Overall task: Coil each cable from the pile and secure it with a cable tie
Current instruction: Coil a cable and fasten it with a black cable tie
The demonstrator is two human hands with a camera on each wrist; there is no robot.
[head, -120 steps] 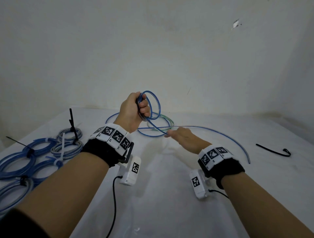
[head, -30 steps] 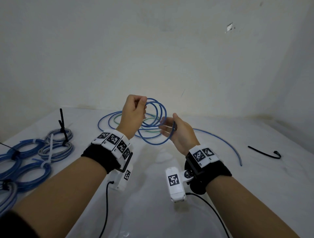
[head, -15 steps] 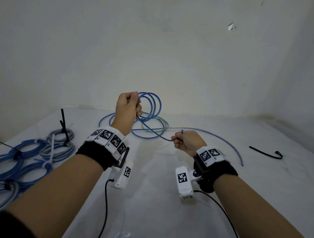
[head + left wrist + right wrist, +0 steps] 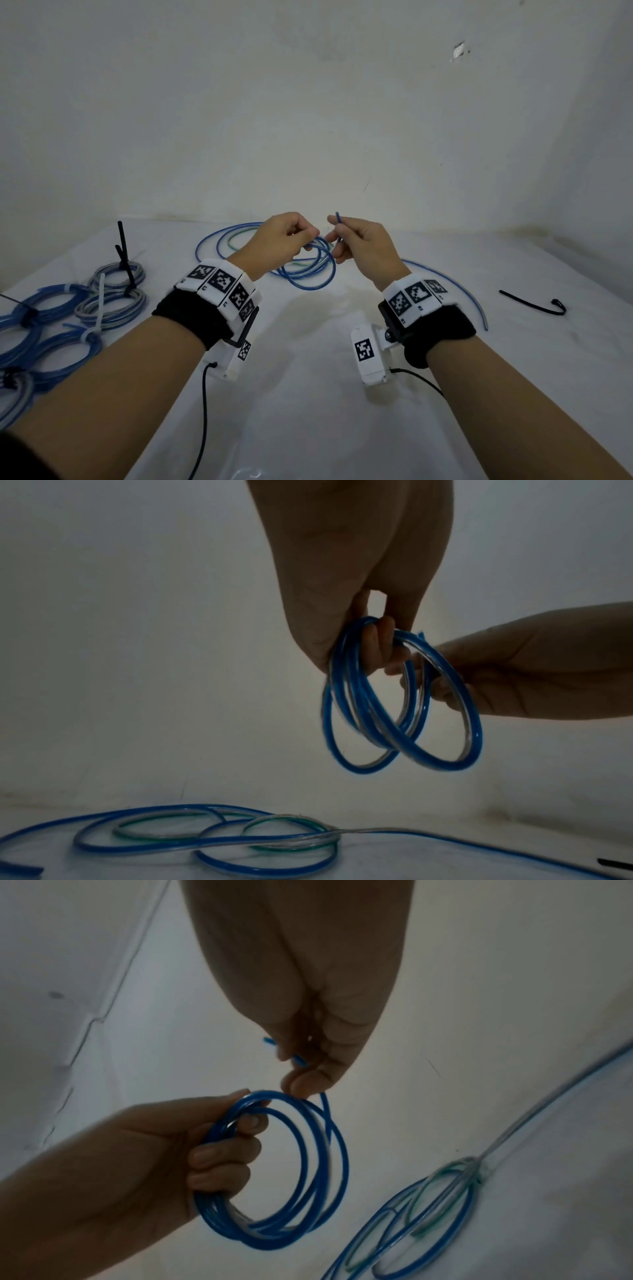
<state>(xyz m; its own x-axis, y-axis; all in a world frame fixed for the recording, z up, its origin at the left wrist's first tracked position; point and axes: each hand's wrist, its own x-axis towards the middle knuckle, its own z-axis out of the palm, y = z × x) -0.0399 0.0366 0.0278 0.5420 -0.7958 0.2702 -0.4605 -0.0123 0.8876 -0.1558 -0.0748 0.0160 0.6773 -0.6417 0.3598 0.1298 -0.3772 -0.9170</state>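
Observation:
My left hand [image 4: 284, 236] grips a coil of blue cable [image 4: 308, 270] of several loops, which hangs below the fingers above the white table [image 4: 325, 394]. In the left wrist view the loops [image 4: 441, 767] dangle from the curled fingers [image 4: 377, 647]. My right hand [image 4: 359, 243] is just right of the left hand and pinches the cable's free end [image 4: 337, 222], whose tip pokes up past the fingers. In the right wrist view the end [image 4: 268, 1041] sticks out of the pinch and the cable runs down into the coil [image 4: 344, 1161].
Loose blue and green-tinted cables [image 4: 233, 240] lie on the table behind the hands, and one long strand [image 4: 462, 291] curves off to the right. Several tied coils [image 4: 113, 301] lie at the left with ties sticking up. A black cable tie [image 4: 531, 305] lies at the right.
My right hand has risen from near the table to beside the left hand, bringing the free end up. The coil now hangs lower under my left hand.

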